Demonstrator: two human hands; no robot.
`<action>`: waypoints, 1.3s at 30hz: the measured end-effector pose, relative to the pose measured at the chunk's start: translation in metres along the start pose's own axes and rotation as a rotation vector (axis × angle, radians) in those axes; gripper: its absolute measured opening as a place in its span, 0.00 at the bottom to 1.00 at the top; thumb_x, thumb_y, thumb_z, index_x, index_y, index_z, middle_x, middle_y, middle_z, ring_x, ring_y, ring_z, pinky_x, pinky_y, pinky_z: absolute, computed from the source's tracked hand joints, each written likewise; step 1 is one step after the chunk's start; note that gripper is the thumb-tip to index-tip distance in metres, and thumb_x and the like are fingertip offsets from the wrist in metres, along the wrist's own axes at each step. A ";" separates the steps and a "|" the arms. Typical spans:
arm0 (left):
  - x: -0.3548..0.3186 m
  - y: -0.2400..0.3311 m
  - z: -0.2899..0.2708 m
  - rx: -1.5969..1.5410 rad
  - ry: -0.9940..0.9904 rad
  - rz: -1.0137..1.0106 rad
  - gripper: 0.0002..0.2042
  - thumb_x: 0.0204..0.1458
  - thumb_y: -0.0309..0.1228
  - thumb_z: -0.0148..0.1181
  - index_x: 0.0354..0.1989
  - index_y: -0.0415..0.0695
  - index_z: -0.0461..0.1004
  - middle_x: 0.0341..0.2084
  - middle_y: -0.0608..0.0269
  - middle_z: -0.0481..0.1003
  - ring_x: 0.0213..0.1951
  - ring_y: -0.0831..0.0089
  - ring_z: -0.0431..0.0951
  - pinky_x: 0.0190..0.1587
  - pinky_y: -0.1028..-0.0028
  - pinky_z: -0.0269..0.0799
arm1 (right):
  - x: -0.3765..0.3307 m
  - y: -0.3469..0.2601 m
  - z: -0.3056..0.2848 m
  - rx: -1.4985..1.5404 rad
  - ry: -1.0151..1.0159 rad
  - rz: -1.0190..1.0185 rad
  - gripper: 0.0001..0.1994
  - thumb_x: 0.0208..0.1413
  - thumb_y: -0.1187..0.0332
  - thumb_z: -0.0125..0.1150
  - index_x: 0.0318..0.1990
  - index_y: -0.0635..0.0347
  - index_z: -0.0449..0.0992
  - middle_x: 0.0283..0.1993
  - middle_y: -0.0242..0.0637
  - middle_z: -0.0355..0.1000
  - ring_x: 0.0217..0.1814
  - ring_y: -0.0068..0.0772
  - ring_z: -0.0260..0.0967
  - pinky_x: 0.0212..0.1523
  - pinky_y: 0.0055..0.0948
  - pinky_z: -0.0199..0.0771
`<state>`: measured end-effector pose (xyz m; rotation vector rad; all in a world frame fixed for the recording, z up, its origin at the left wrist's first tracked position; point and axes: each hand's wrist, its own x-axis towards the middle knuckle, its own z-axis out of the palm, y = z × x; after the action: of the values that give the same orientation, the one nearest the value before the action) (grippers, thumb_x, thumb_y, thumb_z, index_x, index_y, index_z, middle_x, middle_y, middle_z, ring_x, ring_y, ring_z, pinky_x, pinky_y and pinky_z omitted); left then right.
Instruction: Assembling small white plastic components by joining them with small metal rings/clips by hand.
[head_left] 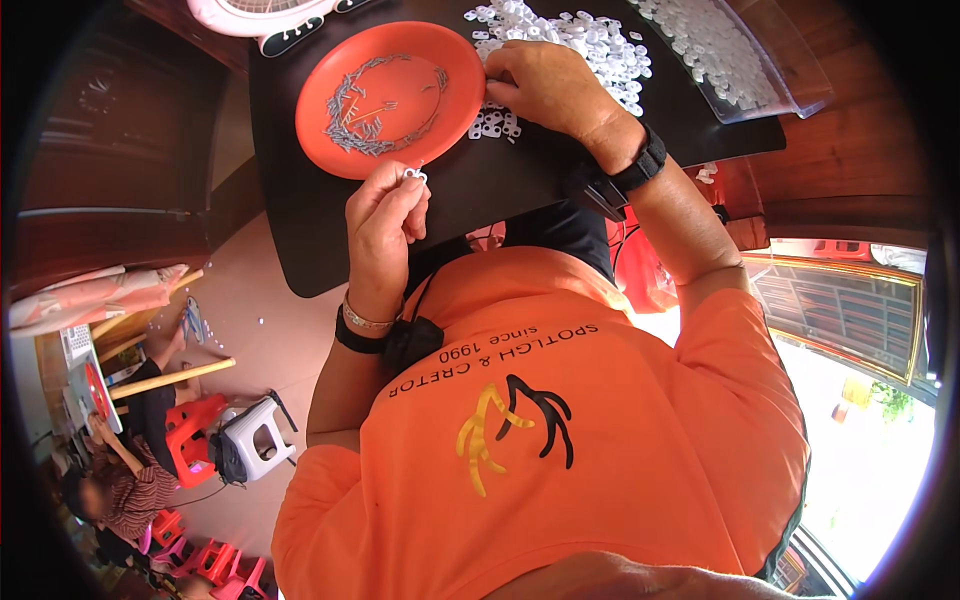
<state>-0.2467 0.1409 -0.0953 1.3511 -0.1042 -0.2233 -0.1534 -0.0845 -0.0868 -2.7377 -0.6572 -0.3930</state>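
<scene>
My left hand [384, 222] is closed in a pinch just below the near rim of a round orange-red plate [455, 75]. Between its thumb and finger sits a small white plastic piece [415, 176] with a hole, and a thin tip sticks up from it. Grey nail-like pins [352, 125] lie in a loose ring on the plate, with a few yellowish sticks among them. My right hand [550, 88] rests at the plate's right rim, beside a heap of white plastic pieces [615, 62]. Its fingers are bent together, and whatever they hold is hidden.
The dark table [300, 235] carries all this. A clear tray [775, 95] of more white pieces stands at the far right. At the back left is a pink-and-white object [265, 18]. Behind on the left are stools [255, 440] and another person [135, 495].
</scene>
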 end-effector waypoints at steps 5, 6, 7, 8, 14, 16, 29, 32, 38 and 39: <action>0.000 -0.001 0.000 -0.008 0.001 0.005 0.09 0.55 0.28 0.48 0.23 0.41 0.64 0.14 0.70 0.62 0.18 0.85 0.56 0.22 0.82 0.51 | 0.000 0.003 -0.007 0.078 -0.038 0.097 0.09 0.49 0.62 0.60 0.35 0.54 0.79 0.32 0.38 0.75 0.34 0.39 0.73 0.35 0.32 0.72; 0.000 -0.001 0.000 0.008 -0.005 0.007 0.09 0.56 0.28 0.46 0.24 0.41 0.64 0.14 0.70 0.61 0.17 0.84 0.56 0.21 0.81 0.51 | -0.001 0.004 -0.009 0.122 -0.013 0.142 0.09 0.49 0.62 0.60 0.35 0.54 0.79 0.32 0.38 0.76 0.34 0.39 0.73 0.35 0.31 0.72; 0.000 -0.001 0.000 0.025 -0.011 0.009 0.09 0.56 0.28 0.45 0.24 0.41 0.63 0.14 0.69 0.60 0.17 0.82 0.57 0.21 0.80 0.51 | -0.003 0.004 -0.015 0.187 -0.021 0.195 0.09 0.51 0.63 0.60 0.37 0.56 0.79 0.31 0.35 0.76 0.34 0.32 0.74 0.36 0.28 0.71; 0.000 -0.001 0.000 0.026 -0.010 0.010 0.09 0.56 0.28 0.45 0.24 0.41 0.63 0.14 0.69 0.60 0.17 0.82 0.57 0.21 0.80 0.51 | -0.006 0.007 -0.016 0.187 -0.021 0.194 0.09 0.51 0.63 0.60 0.37 0.56 0.79 0.31 0.35 0.76 0.34 0.32 0.74 0.36 0.28 0.71; 0.004 0.006 0.009 0.039 -0.017 -0.006 0.09 0.55 0.30 0.48 0.25 0.41 0.66 0.14 0.71 0.63 0.17 0.85 0.58 0.21 0.83 0.51 | -0.018 -0.017 -0.030 1.258 -0.109 0.341 0.09 0.56 0.68 0.58 0.41 0.62 0.76 0.32 0.27 0.75 0.30 0.14 0.68 0.33 0.16 0.67; 0.006 0.010 0.016 0.021 -0.035 0.052 0.09 0.55 0.31 0.48 0.26 0.41 0.67 0.14 0.71 0.64 0.17 0.85 0.59 0.21 0.83 0.51 | -0.022 -0.028 -0.026 1.411 -0.105 0.366 0.09 0.54 0.69 0.61 0.41 0.61 0.76 0.30 0.28 0.74 0.30 0.15 0.68 0.33 0.15 0.68; 0.005 0.011 0.010 -0.048 -0.018 0.125 0.09 0.56 0.32 0.47 0.27 0.41 0.67 0.17 0.68 0.67 0.19 0.83 0.63 0.23 0.82 0.55 | -0.029 -0.055 -0.007 1.480 -0.222 0.297 0.09 0.57 0.72 0.57 0.42 0.65 0.76 0.34 0.32 0.75 0.32 0.18 0.70 0.35 0.17 0.70; 0.004 0.008 0.011 -0.090 -0.062 0.104 0.09 0.56 0.32 0.47 0.28 0.41 0.68 0.18 0.66 0.69 0.20 0.81 0.66 0.23 0.82 0.57 | -0.030 -0.062 -0.010 1.427 -0.215 0.219 0.08 0.53 0.72 0.61 0.40 0.66 0.77 0.33 0.31 0.75 0.33 0.17 0.69 0.36 0.18 0.70; 0.005 0.004 0.008 -0.121 -0.094 0.170 0.09 0.56 0.31 0.46 0.28 0.39 0.68 0.23 0.62 0.72 0.25 0.76 0.73 0.28 0.80 0.65 | -0.034 -0.078 -0.003 1.508 -0.117 0.318 0.08 0.54 0.74 0.60 0.41 0.62 0.76 0.35 0.29 0.75 0.37 0.17 0.70 0.38 0.18 0.69; 0.005 0.004 0.008 -0.113 -0.107 0.184 0.09 0.56 0.30 0.46 0.28 0.39 0.68 0.23 0.61 0.72 0.25 0.76 0.74 0.29 0.79 0.66 | -0.035 -0.078 -0.001 1.555 -0.118 0.316 0.08 0.54 0.74 0.60 0.41 0.61 0.76 0.35 0.29 0.75 0.37 0.16 0.70 0.38 0.18 0.69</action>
<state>-0.2432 0.1336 -0.0898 1.2086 -0.3007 -0.1441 -0.2205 -0.0319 -0.0802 -1.3036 -0.2778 0.2926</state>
